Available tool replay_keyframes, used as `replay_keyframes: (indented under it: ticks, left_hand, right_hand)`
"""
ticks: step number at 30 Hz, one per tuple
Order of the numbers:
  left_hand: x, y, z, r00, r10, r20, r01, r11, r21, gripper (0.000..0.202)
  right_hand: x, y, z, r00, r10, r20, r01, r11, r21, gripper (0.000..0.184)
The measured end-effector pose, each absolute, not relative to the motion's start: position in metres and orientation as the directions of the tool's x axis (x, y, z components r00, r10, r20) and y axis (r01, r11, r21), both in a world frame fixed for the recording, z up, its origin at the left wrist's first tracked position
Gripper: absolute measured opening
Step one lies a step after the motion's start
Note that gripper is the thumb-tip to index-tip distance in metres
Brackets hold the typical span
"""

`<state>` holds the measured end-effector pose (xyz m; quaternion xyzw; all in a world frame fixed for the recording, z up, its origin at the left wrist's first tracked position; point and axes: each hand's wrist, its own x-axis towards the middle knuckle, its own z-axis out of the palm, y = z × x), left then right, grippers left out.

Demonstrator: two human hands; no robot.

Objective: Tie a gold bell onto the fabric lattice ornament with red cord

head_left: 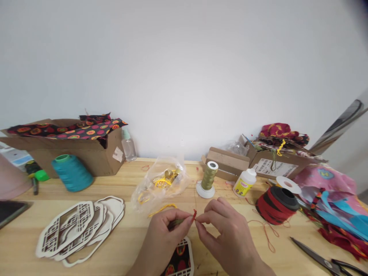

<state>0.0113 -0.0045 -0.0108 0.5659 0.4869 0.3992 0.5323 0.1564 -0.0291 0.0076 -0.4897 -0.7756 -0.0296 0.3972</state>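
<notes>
My left hand (169,235) is closed, thumb and finger pinching a short red cord (194,213) that sticks up between the fingertips. Olive strands (176,222) show inside its curled fingers. My right hand (227,234) meets it at the base of the cord, thumb and forefinger pinched together; what they grip is too small to make out. A thin thread runs down from near the olive thread spool (209,176) toward the fingertips. Beneath my hands lies a pale-framed panel (181,258) with dark patterned fabric, partly hidden by my left hand and wrist.
Pale cut-out frames (74,230) overlap at left, near a teal thread cone (71,172). A plastic bag (161,182) lies behind my hands. Right stand a glue bottle (245,182), a red-and-black thread spool (276,205) and scissors (322,258). Fabric-filled boxes line the wall.
</notes>
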Motion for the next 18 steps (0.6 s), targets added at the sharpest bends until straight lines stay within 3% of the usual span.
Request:
replay_keyframes:
  ticks: [18]
  left_hand:
    - [0.0105, -0.0055, -0.0117, 0.242, 0.969, -0.056, 0.174, 0.013, 0.985, 0.019]
  right_hand:
    - [0.1546, -0.0275, 0.0048, -0.188, 0.730, 0.657, 0.772, 0.523, -0.361, 0.013]
